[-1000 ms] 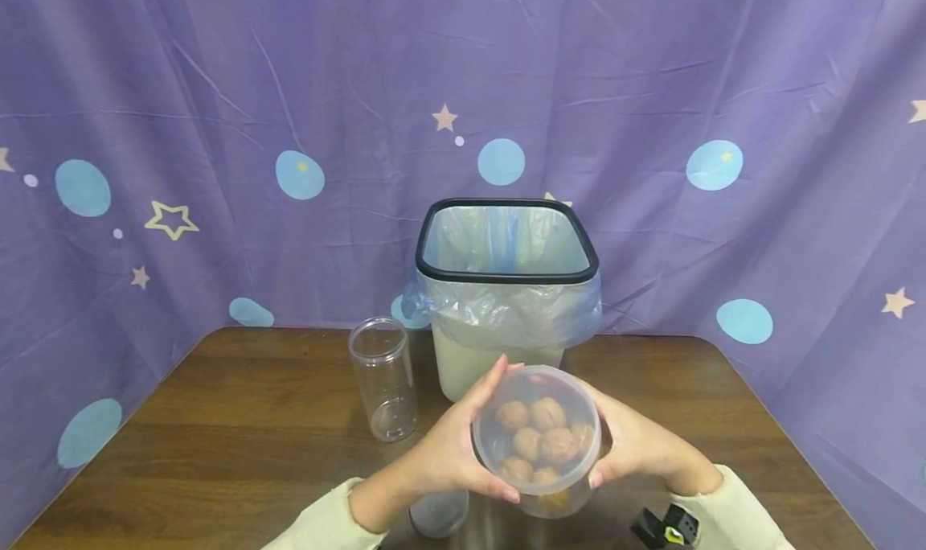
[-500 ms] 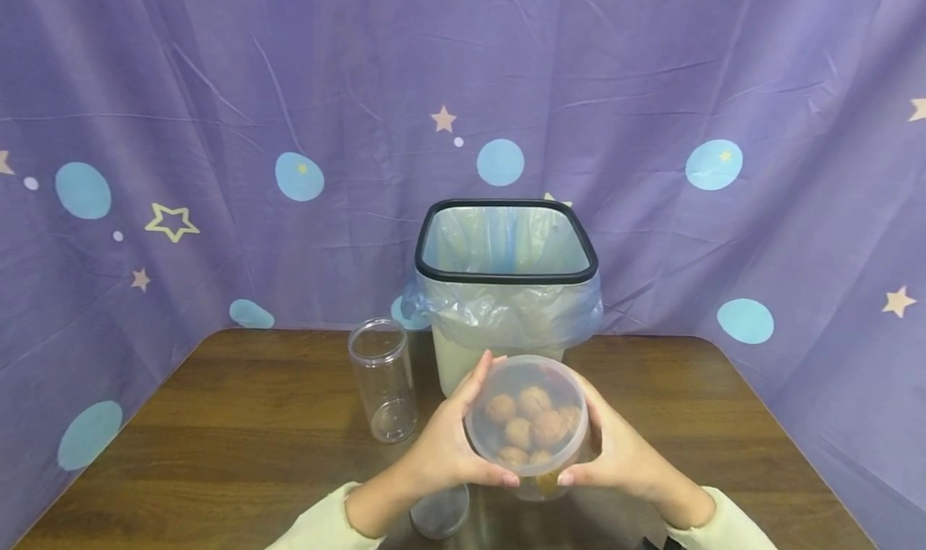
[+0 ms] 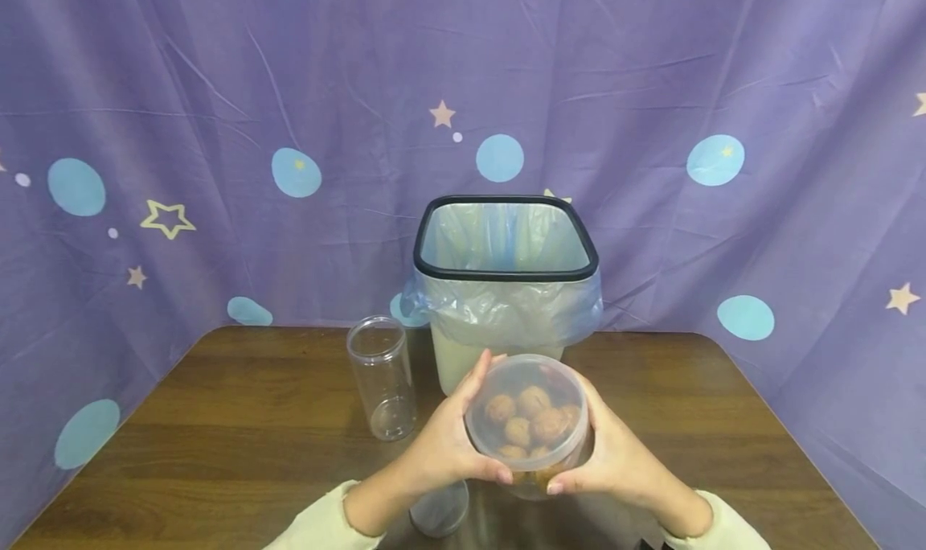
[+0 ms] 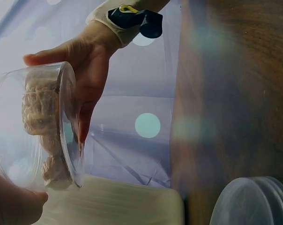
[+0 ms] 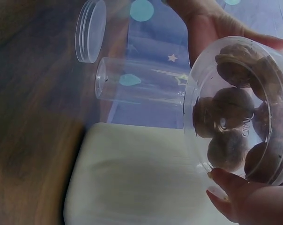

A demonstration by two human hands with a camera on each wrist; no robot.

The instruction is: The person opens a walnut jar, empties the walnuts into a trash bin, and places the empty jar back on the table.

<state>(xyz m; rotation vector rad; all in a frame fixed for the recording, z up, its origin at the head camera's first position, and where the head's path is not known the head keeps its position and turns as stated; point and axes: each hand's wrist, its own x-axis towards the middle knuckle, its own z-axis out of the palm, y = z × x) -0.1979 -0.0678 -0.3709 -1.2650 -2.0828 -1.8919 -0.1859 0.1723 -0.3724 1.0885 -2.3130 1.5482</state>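
Observation:
A round clear plastic jar (image 3: 526,409) with a frosted lid holds several walnuts (image 4: 40,112). It is held up over the table in front of the bin. My left hand (image 3: 450,445) grips its left side, thumb along the front just under the lid. From the right, my right hand (image 3: 615,453) clasps it, thumb at the front too. Through the jar's bottom (image 5: 235,117) the right wrist view shows the walnuts lying together, with fingers (image 5: 240,187) curled round the edge.
A bin (image 3: 452,349) with a black rim and blue bag stands at the table's back. Left of it is a tall clear jar (image 3: 383,381), lidless and upright. A round frosted lid (image 3: 440,511) lies on the wooden table (image 3: 217,445) near the left forearm. A patterned purple curtain (image 3: 347,92) hangs behind.
Both hands have shifted the walnut jar slightly up and to the left, mostly in the first half second. The right thumb has moved left along its front. Bin and tall jar stay put.

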